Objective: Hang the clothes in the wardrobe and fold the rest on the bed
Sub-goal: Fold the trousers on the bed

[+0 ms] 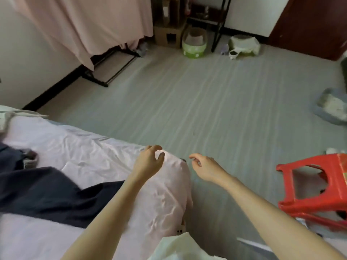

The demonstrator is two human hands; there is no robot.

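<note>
Dark clothes [47, 192] on pink-sheeted bed [90, 152], hands [150, 162] apart, loosely curled, empty, red stool [315, 186] on grey floor [206, 109]

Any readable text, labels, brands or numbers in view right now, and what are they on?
None can be read.
Red stool: a coloured patch on its top, too blurred to tell.
Cardboard box by the far wall: no legible print.
Bed edge: small dark marks, too small to read.
</note>
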